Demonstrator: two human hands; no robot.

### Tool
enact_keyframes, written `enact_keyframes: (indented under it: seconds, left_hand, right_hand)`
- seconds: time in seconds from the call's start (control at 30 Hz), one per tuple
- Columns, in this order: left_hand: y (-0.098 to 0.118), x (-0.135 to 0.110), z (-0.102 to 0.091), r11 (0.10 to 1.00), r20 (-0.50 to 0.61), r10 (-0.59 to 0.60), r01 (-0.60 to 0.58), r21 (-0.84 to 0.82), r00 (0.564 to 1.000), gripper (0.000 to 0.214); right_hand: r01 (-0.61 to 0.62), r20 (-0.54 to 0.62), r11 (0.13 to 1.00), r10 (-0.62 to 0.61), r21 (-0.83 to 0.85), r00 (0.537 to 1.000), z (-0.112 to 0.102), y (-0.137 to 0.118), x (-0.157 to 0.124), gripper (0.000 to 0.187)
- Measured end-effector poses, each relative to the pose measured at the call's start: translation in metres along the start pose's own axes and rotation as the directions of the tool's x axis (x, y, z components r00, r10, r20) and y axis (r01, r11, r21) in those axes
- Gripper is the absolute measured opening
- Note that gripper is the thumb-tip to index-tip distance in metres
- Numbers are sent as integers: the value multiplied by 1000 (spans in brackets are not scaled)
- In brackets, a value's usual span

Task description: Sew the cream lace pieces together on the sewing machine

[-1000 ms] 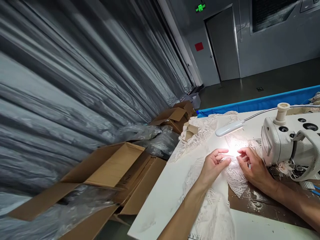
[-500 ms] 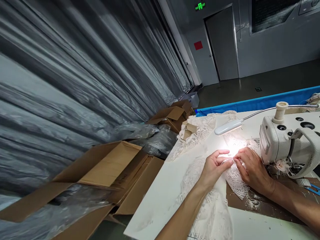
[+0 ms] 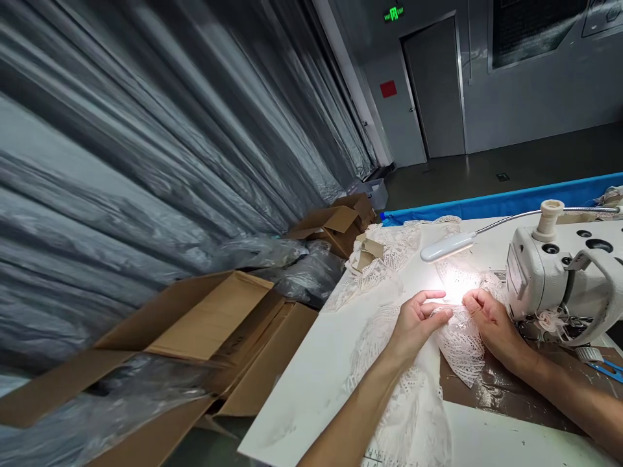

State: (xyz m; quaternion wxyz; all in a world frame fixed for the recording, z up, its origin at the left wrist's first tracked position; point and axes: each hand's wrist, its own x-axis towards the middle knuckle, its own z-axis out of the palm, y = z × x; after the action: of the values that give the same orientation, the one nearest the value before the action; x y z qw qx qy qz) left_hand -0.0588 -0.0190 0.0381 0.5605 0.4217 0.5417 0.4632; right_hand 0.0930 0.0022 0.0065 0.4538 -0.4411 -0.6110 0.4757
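Clock taken from the hands, 12 = straight ahead of the wearer.

Nearest: loose lace heaped on white desk, 7 o'clock, partly behind L forearm. Brown sheet at 5, shiny, wrinkled. Blue-handled tool at 4.

Centre: lace piece hangs btwn both hands, pointed end down over edge of brown sheet. L hand: thumb + a finger pinching its top edge, index finger stretched out free. R hand: thumb + index pinching same edge, other fingers curled; glare washes out exact contact.

Sewing machine at 3, just beside R hand; cream spool on top, fabric flower on its front. Lamp on bendy neck at 12, lit, close above hands.

Further: more lace at 10–11, w/ small cardboard bit on it. Open carton at 9, off desk; clear plastic bags nr it. Silver curtain at 10.

Bkgd: blue cloth at 1, grey door at 12, green exit sign at 11–12.
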Motion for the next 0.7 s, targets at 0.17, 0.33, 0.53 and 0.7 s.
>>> enact_keyframes:
  seconds: [0.17, 0.33, 0.53, 0.7]
  left_hand:
    - [-2, 2, -1, 999, -12, -13, 12, -30, 1000, 55]
    - [-4, 1, 1, 1000, 14, 7, -7, -26, 1000, 55]
    - [-7, 0, 4, 999, 42, -9, 11, -37, 999, 56]
    - [-3, -1, 5, 998, 27, -27, 29, -64, 999, 56]
  right_hand:
    - [308, -18, 940, -313, -145, 949, -3, 6, 0, 24]
    - [527, 82, 792, -530, -308, 844, -4, 7, 1, 16]
    - [426, 28, 839, -443, -338, 896, 0, 8, 1, 24]
    - [23, 6, 1000, -23, -4, 1000, 5, 0, 0, 35]
